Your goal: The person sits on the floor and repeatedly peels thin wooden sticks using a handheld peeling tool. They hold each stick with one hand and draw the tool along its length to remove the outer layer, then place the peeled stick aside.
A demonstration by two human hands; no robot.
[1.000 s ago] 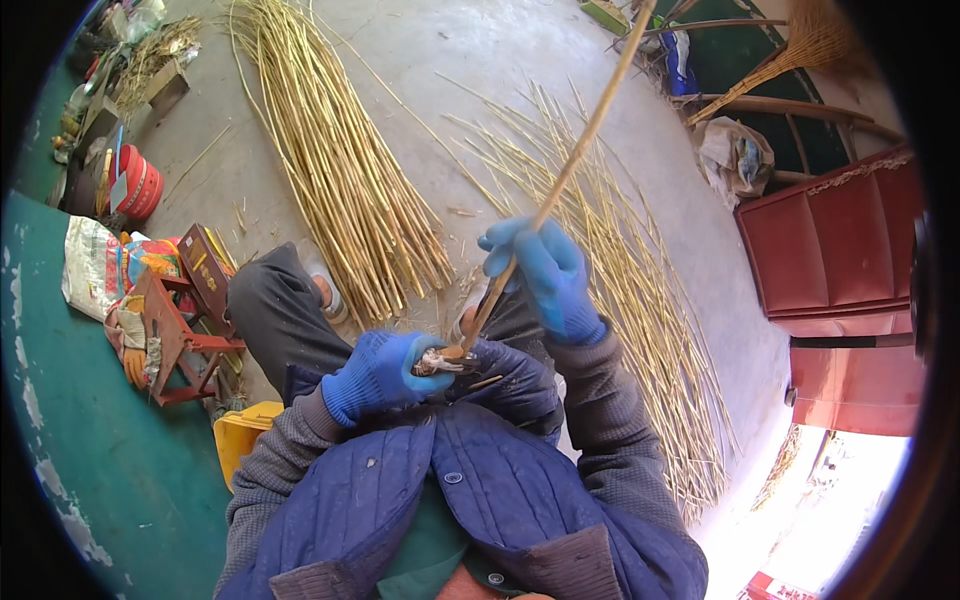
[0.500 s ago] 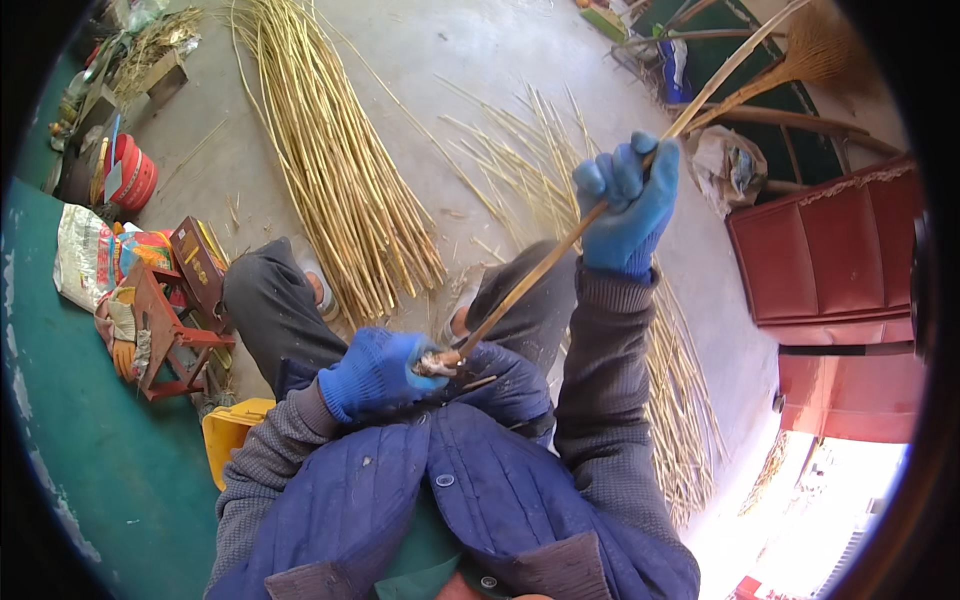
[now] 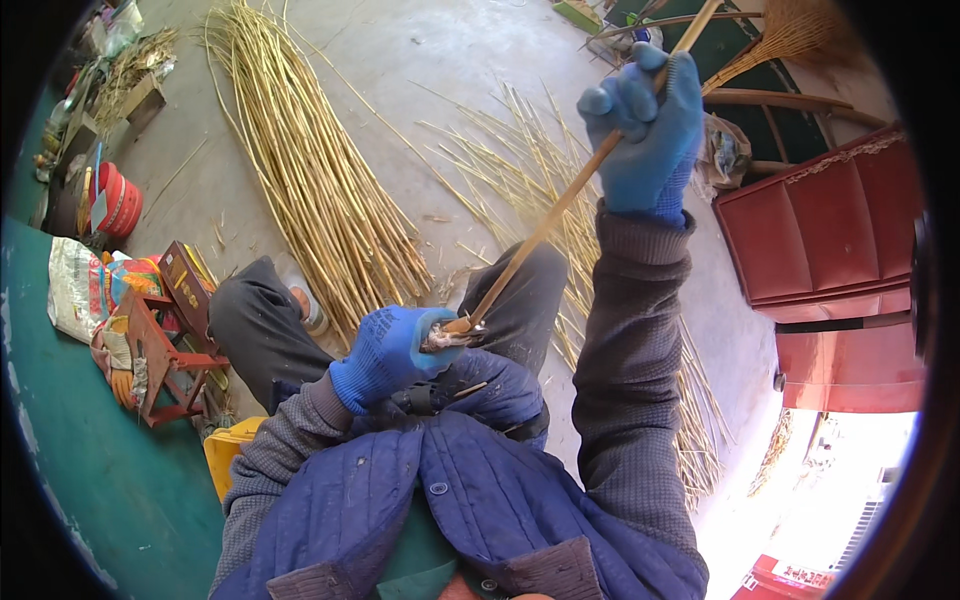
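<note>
A long tan stalk (image 3: 547,225) runs slantwise from my left hand up to my right hand and on past the top edge. My left hand (image 3: 392,352), in a blue knit glove, is closed over my lap on a ragged whitish wad (image 3: 447,338) at the stalk's lower end. What the wad is, and how the stalk sits in it, I cannot make out. Higher up, my right hand (image 3: 645,140), gloved in blue, wraps its fingers round the stalk.
A thick bundle of stalks (image 3: 320,180) lies on the floor ahead, with looser thin stalks (image 3: 540,165) right of it. At left are a small red stool (image 3: 160,355), a red bucket (image 3: 120,203) and a yellow container (image 3: 228,450). Dark red padded furniture (image 3: 830,220) stands at right.
My right hand has moved up and away, and the gap between my hands along the stalk is wider. My left hand has risen slightly, still closed. The view has turned a little.
</note>
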